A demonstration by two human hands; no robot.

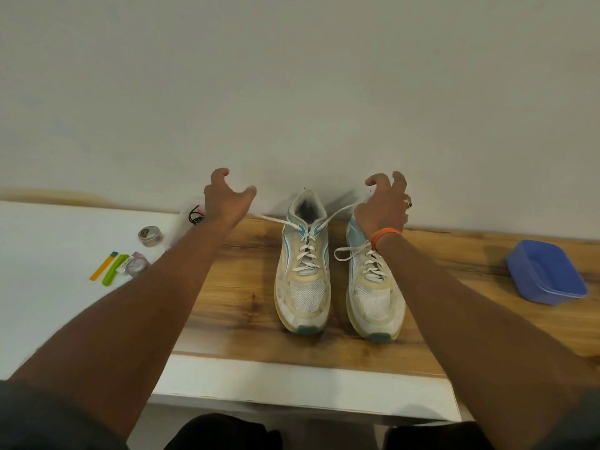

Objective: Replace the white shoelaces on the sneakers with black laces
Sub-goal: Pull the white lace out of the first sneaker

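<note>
Sneakers, a worn white pair w/ blue trim, stand side by side on the wooden tabletop [246,306], toes toward the person, heels near the wall. Left sneaker [303,271] has its white lace [306,251] untied at the top; the two loose ends run out left and right toward the raised hands. Right sneaker [373,284] is laced too, w/ a loop of its lace [344,253] lying off to its left side; its heel is hidden behind the right wrist.

Head view: left hand [227,198] is up by the wall, fingers curled and spread; one lace end runs to it, but can't tell if the fingers actually pinch it. Right hand [384,203] likewise raised, fingers curled, ring on one finger, orange band [384,234] at the wrist; the other lace end leads under it, grip not visible.

Around: black lace [194,216] bundled near the wall, partly behind the left hand. Roll of tape [150,237] just beside it on the white surface [48,254]. Nearer, an orange strip [103,266], a green strip [114,269] and a second tape roll [137,264], close together, partly behind the left forearm. Blue plastic tub [545,271] sits well apart at the right on the wood.

Wood panel lies over a white desk [292,381]; plain pale wall [292,92] behind. Dark clothing at the bottom edge.
</note>
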